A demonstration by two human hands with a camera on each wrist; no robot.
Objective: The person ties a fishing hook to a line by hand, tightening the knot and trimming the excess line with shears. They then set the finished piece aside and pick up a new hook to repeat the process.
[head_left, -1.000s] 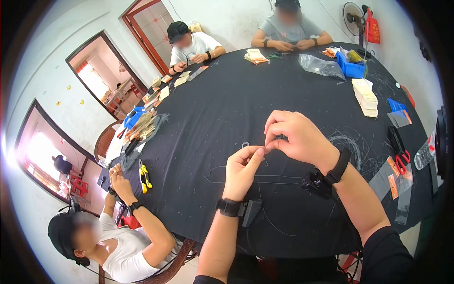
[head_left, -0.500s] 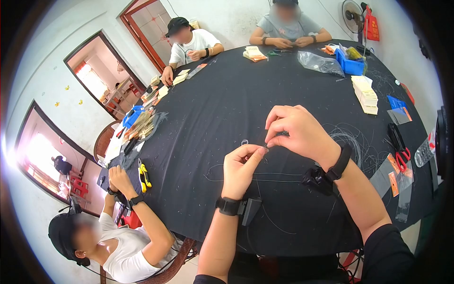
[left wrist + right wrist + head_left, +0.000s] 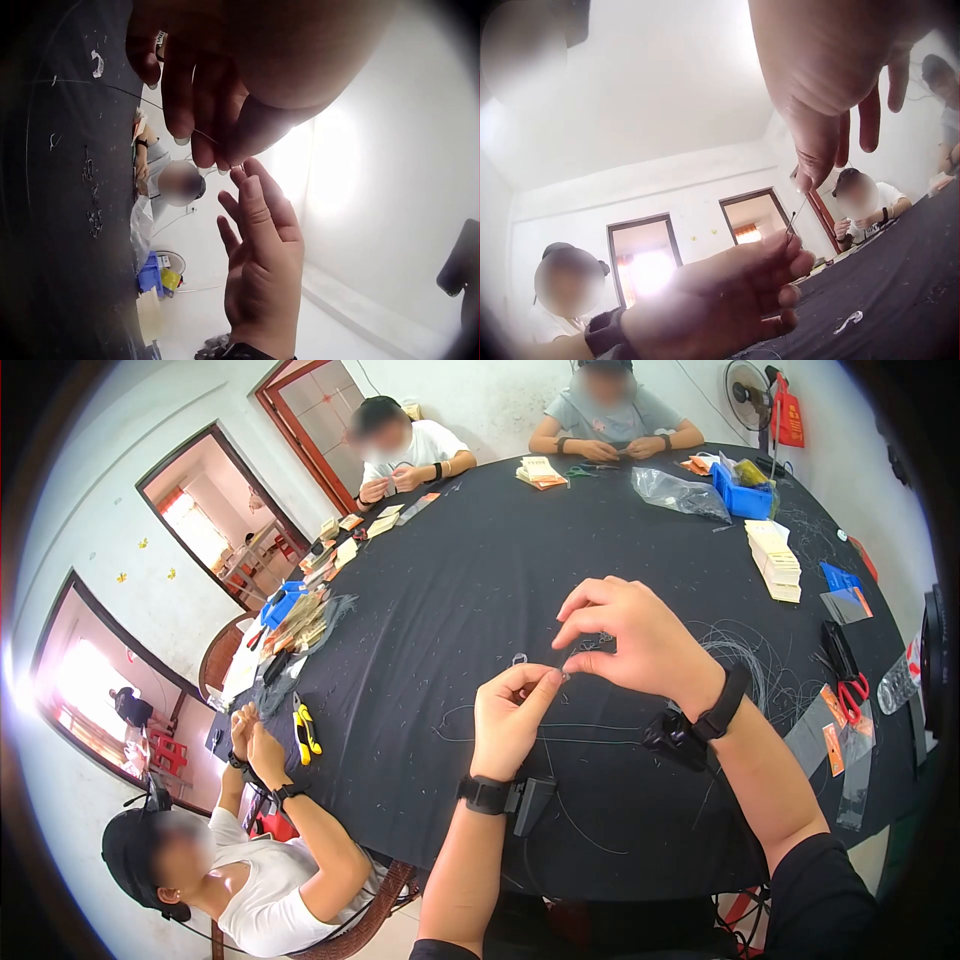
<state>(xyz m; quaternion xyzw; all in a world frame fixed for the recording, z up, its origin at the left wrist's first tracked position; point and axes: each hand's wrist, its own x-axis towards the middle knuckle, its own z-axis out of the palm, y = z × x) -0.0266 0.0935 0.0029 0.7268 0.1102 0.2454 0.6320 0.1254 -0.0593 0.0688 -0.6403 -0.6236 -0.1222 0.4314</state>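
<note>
My left hand (image 3: pixel 508 725) pinches a small, thin item between thumb and index finger; a fine line and a dark slender tip (image 3: pixel 793 218) stick out of the pinch in the right wrist view. Just right of it, my right hand (image 3: pixel 645 645) has its thumb and index finger parted, the thumb close to the left fingertips and at the line's end. A thin strand (image 3: pixel 124 91) runs from the left hand over the black cloth. Small dark pieces (image 3: pixel 94 214) lie on the cloth beyond the hands, and a small clear piece (image 3: pixel 519 659) lies nearby.
Coiled line (image 3: pixel 738 665), red scissors (image 3: pixel 850 700) and plastic packets (image 3: pixel 853 780) lie to the right. Yellow pliers (image 3: pixel 306 730) lie left. Card stacks (image 3: pixel 772 560) and a blue bin (image 3: pixel 741 495) stand farther back. Three people sit around the table (image 3: pixel 450 580).
My right index finger has lifted away from the thumb, widening the gap; my left hand has hardly moved. The person at the back left has brought a hand back from the cards.
</note>
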